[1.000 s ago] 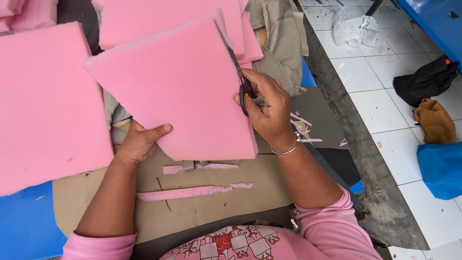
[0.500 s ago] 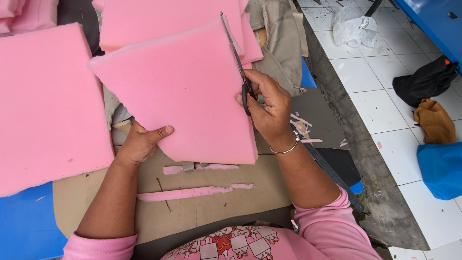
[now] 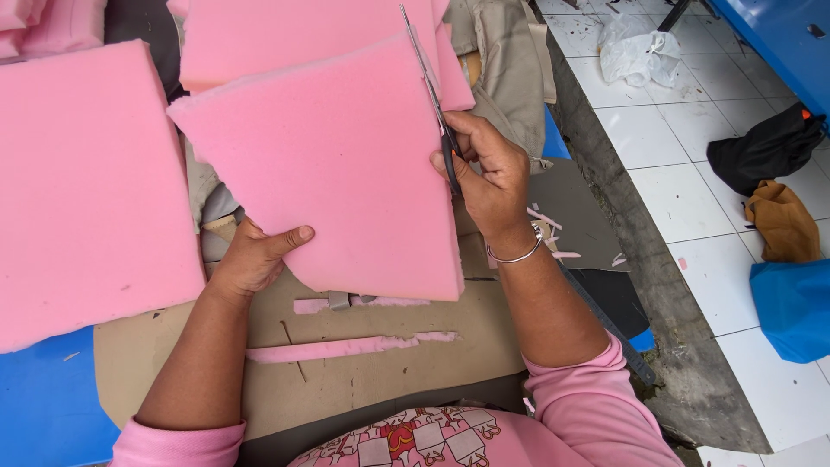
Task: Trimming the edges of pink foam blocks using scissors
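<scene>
A square slab of pink foam [image 3: 337,164] is held tilted above a sheet of brown cardboard [image 3: 389,363]. My left hand [image 3: 255,259] grips its lower left edge, thumb on top. My right hand [image 3: 493,177] holds scissors [image 3: 432,95] with dark handles, and the blades run up along the slab's right edge. A thin offcut of pink foam [image 3: 454,69] stands just right of the blades. I wear pink sleeves and a metal bangle [image 3: 514,255] on the right wrist.
A big pink foam slab [image 3: 82,190] lies at the left and another [image 3: 294,39] behind. Cut pink strips [image 3: 346,348] lie on the cardboard. A blue surface [image 3: 43,406] shows at lower left. To the right are white floor tiles [image 3: 692,173], a white plastic bag [image 3: 635,47] and heaps of cloth [image 3: 778,216].
The scissors have advanced up the slab's right edge, their tips now reaching farther toward the top. The slab has shifted slightly; my left hand keeps its grip.
</scene>
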